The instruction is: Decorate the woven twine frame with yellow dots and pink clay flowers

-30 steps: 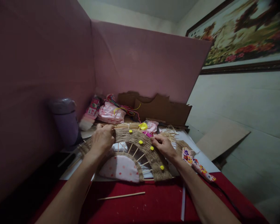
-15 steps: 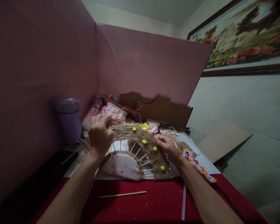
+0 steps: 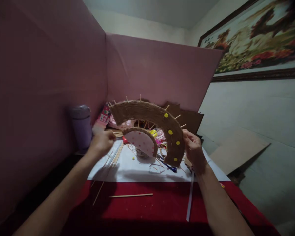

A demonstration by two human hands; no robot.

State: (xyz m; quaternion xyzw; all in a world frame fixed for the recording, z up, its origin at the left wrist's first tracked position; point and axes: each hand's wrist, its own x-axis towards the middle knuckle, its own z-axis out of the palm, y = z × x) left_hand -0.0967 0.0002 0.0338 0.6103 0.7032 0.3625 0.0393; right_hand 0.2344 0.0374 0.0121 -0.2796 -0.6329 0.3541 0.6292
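A fan-shaped arch [image 3: 142, 109] wound in brown cord is raised above the table, with thin wooden sticks poking out along its outer edge. Yellow dots [image 3: 170, 132] run down its right side. Inside it sits a half-round panel of pink dotted cloth [image 3: 140, 141] with a brown cord rim. My right hand [image 3: 193, 147] pinches the arch at its right outer edge. Left of the cloth panel, apart from it, my left hand [image 3: 103, 141] is closed and somewhat blurred; anything between its fingers is too small to make out.
Loose sticks [image 3: 118, 154] and blue-handled scissors [image 3: 170, 167] lie on the white sheet. One stick [image 3: 131, 195] and a translucent glue stick [image 3: 190, 200] rest on the red cloth [image 3: 162, 209]. A purple tumbler [image 3: 81, 129] stands left; cut cardboard [image 3: 191, 119] leans behind.
The arch has been lifted and tilted up off the table, uncovering sticks and scissors. My left hand has moved down, and my right hand has moved right with the arch's edge.
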